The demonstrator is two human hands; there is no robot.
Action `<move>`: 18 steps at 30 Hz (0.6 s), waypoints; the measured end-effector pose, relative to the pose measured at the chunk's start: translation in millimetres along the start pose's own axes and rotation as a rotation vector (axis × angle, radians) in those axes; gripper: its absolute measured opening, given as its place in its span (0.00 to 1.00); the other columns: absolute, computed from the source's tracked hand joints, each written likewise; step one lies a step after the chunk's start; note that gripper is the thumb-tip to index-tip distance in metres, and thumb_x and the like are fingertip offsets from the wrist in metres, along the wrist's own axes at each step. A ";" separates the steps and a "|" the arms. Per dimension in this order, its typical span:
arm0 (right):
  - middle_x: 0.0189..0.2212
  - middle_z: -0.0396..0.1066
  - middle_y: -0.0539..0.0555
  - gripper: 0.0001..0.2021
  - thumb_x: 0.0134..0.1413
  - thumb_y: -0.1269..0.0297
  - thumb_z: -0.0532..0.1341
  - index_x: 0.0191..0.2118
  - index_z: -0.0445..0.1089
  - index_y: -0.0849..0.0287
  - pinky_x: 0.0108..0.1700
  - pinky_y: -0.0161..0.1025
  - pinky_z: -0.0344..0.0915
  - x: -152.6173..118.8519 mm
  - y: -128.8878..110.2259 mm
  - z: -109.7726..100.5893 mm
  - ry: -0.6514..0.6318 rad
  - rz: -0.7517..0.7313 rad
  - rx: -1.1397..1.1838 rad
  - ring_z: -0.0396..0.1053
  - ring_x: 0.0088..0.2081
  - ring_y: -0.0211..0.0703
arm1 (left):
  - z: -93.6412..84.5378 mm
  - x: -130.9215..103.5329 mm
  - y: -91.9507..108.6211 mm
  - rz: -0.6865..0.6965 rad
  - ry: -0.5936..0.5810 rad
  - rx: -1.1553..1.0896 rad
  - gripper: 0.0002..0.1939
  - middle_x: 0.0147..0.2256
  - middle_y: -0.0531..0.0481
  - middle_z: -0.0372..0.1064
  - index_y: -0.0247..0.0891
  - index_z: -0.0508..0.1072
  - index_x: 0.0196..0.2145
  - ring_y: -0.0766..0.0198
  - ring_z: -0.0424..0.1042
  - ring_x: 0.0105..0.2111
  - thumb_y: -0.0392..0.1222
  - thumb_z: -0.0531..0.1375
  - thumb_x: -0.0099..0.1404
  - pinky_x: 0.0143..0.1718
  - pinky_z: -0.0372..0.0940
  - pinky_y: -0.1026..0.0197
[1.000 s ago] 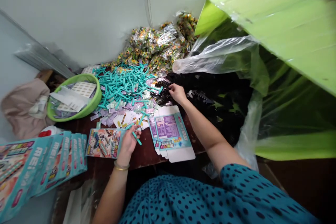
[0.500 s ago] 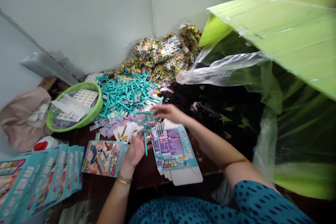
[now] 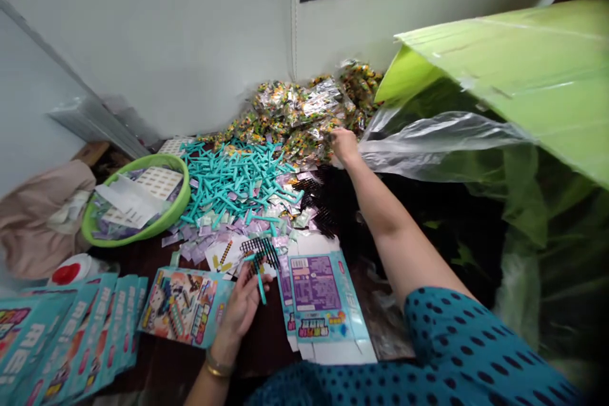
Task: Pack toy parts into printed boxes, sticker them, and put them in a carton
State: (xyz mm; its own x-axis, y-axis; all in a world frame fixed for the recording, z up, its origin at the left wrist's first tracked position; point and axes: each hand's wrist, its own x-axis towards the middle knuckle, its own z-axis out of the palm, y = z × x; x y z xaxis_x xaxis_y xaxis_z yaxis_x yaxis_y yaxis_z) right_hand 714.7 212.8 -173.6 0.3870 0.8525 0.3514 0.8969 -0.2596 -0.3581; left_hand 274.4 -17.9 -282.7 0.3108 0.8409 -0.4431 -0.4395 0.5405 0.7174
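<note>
Two things, a teal plastic stick (image 3: 261, 290) and a black plastic grid (image 3: 259, 247), are sitting in my left hand's (image 3: 240, 306) curled fingers. My right hand (image 3: 346, 146) is touching clear plastic bags of colourful bits (image 3: 304, 108), likely light, slippery, needing corner pinching; its grip I cannot tell.

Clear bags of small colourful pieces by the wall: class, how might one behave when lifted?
The clear bags would probably sag and shift, as little pieces fill thin, crumpled film. The shiny film may also feel slippery.
</note>
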 end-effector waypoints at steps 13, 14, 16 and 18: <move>0.47 0.80 0.57 0.14 0.65 0.74 0.54 0.39 0.78 0.55 0.63 0.56 0.68 -369.2 -103.3 12.0 -0.463 -0.962 0.654 0.77 0.51 0.47 | 24.0 6.4 -11.5 -0.084 0.006 -0.056 0.18 0.30 0.52 0.76 0.35 0.75 0.34 0.64 0.75 0.33 0.47 0.76 0.52 0.36 0.67 0.63; 0.46 0.80 0.56 0.15 0.64 0.74 0.54 0.37 0.78 0.54 0.65 0.57 0.67 -366.2 -102.5 8.7 -0.482 -0.941 0.700 0.77 0.50 0.46 | 24.9 2.6 -11.1 -0.084 -0.007 -0.049 0.18 0.30 0.51 0.76 0.35 0.76 0.33 0.64 0.75 0.33 0.47 0.76 0.52 0.34 0.66 0.63; 0.44 0.80 0.53 0.15 0.62 0.74 0.54 0.34 0.77 0.52 0.68 0.59 0.62 -359.4 -100.7 -0.1 -0.553 -0.932 0.766 0.78 0.48 0.44 | 27.3 -5.7 -9.0 -0.063 -0.043 -0.054 0.17 0.31 0.50 0.77 0.35 0.77 0.34 0.64 0.75 0.32 0.46 0.75 0.53 0.34 0.66 0.64; 0.45 0.80 0.52 0.15 0.60 0.71 0.54 0.35 0.78 0.50 0.70 0.61 0.57 -360.3 -100.7 -8.0 -0.580 -0.850 0.816 0.76 0.51 0.47 | 29.9 -14.6 -6.7 -0.028 -0.061 -0.062 0.17 0.31 0.51 0.77 0.35 0.77 0.36 0.65 0.74 0.30 0.43 0.75 0.51 0.35 0.67 0.63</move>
State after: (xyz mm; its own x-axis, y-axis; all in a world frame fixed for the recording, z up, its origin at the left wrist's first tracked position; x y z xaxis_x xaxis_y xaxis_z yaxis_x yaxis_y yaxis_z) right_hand 486.7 -71.9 -257.3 -0.5624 0.7356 0.3775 0.3478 0.6247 -0.6992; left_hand 298.1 -34.7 -265.0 0.3734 0.8233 -0.4276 -0.4808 0.5659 0.6698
